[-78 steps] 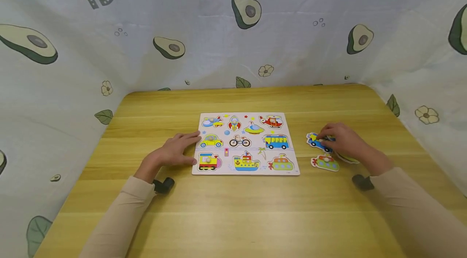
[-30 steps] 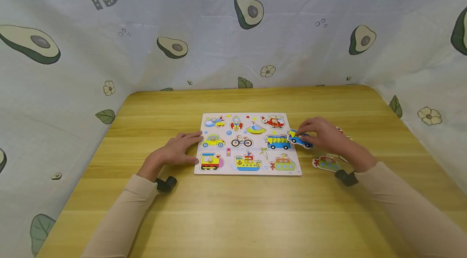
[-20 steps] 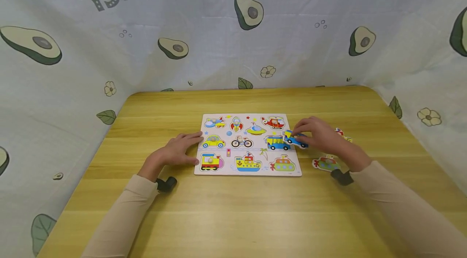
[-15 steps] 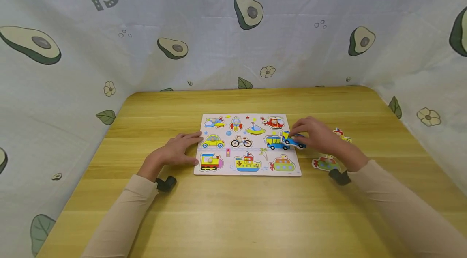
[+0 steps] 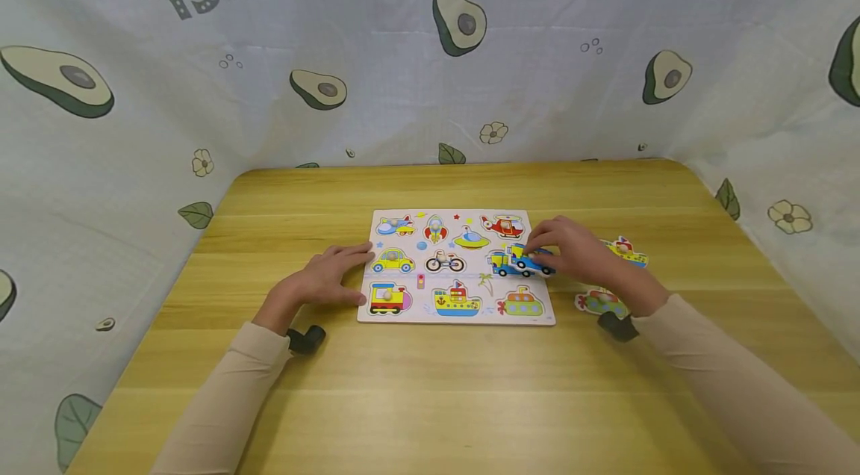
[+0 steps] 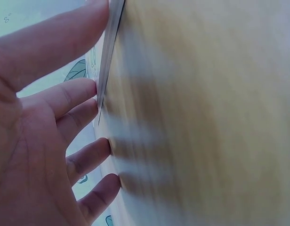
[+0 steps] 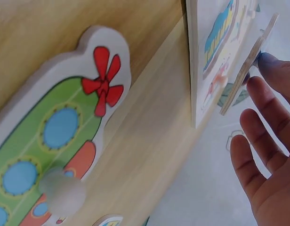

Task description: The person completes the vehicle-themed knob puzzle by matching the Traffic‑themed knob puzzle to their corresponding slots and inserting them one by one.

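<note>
My right hand (image 5: pixel 571 247) pinches a blue-and-yellow bus puzzle piece (image 5: pixel 531 263) between thumb and fingers. It overlaps the printed bus (image 5: pixel 499 264) at the right side of the white puzzle board (image 5: pixel 416 316). The right wrist view shows the bus piece (image 7: pixel 251 61) edge-on, apart from the board (image 7: pixel 194 70); thumb and index finger meet behind it. At the board's left edge rests my left hand (image 5: pixel 325 277), fingers spread. In the left wrist view its thumb and fingertips touch the board's thin edge (image 6: pixel 109 52).
Right of the board lie a knobbed green submarine piece (image 5: pixel 600 301) and a yellow-and-blue boat piece (image 5: pixel 625 251), partly behind my right arm. Several knobbed pieces, including a yellow car (image 5: pixel 393 260) and a train (image 5: pixel 388 299), sit in the board. An avocado-print cloth (image 5: pixel 383 27) hangs behind the table.
My right hand picked up the bus piece from the table at the right and carried it left over the board's printed bus. The left hand stayed at the board's edge.
</note>
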Demonstrator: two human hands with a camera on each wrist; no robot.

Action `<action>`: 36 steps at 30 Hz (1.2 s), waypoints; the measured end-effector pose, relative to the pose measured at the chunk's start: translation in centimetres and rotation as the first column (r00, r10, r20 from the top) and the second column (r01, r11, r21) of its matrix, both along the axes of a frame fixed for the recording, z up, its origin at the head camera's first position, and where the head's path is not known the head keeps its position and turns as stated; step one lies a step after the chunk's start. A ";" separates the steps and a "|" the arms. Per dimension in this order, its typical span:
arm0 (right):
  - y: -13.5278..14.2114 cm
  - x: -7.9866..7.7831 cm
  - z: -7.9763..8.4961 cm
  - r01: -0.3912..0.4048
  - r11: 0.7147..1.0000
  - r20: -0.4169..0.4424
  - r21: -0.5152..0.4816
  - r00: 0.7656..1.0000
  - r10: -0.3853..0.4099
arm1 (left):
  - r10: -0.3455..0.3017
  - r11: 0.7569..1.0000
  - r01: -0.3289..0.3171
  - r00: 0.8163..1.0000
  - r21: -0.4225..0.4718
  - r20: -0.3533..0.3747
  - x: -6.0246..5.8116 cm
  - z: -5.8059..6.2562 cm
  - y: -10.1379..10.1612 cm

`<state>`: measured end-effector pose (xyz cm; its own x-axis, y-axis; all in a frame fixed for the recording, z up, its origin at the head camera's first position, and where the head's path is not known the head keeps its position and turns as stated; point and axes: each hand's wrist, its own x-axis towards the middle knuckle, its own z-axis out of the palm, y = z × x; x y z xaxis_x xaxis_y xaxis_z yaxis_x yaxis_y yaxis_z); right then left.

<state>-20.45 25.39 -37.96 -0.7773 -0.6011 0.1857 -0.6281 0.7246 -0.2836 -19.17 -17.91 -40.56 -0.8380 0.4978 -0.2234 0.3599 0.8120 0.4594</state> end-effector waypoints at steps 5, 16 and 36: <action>-0.6 -0.1 -0.1 -0.009 1.000 -0.010 -0.005 1.000 0.009 | 0.004 1.000 -0.004 1.000 0.003 0.010 0.0 0.1 0.0; -2.0 -0.7 -1.0 -0.010 1.000 0.023 0.029 1.000 0.010 | 0.001 1.000 -0.001 1.000 -0.014 0.014 0.0 0.3 0.1; -2.7 -1.6 -2.3 -0.013 0.998 0.117 0.055 0.993 0.007 | 0.015 1.000 -0.014 0.999 -0.016 0.035 0.1 0.5 0.3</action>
<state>-22.05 22.67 -40.27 -0.7856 -0.6159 0.0598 -0.6003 0.7352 -0.3147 -19.06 -17.65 -40.10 -0.8366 0.4818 -0.2608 0.3317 0.8244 0.4587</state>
